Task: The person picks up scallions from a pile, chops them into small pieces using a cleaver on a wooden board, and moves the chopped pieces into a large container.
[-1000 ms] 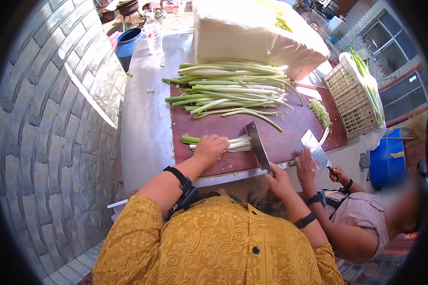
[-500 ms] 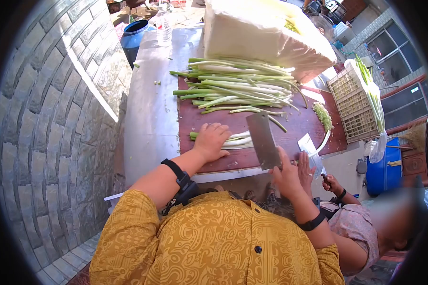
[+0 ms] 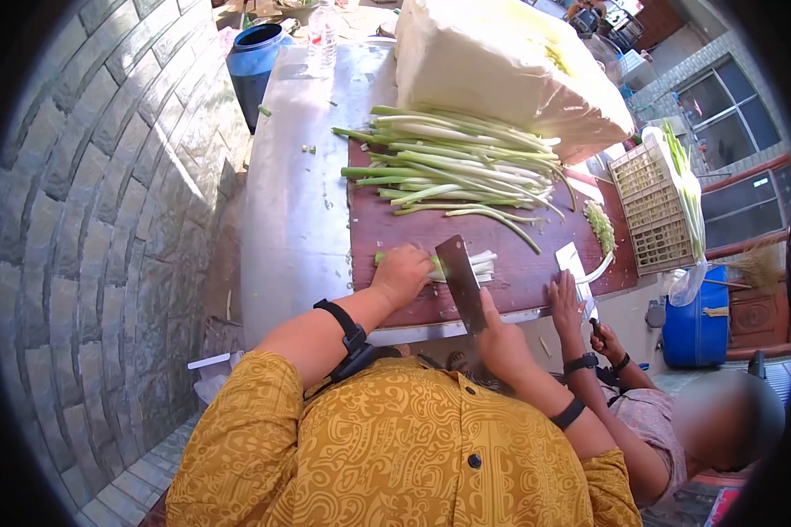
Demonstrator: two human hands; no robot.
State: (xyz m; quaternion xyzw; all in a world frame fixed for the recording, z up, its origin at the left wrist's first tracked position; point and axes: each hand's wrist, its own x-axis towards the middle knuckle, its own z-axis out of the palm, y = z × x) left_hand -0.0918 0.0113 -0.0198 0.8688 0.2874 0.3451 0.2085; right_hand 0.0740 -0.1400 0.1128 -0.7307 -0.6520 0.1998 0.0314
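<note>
On the reddish-brown rectangular board, the left hand curls its fingers over green-and-white scallion stalks; the right hand closes around a broad grey metal cleaver. Rolling stalks could bring fingertips under the blade.

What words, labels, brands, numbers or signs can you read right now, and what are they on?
None can be read.
Clear bottle: red marking, too small and blurred to read.
Cleaver over the green onions: no lettering I can make out on its blade.
Plastic crate: no lettering I can make out.
</note>
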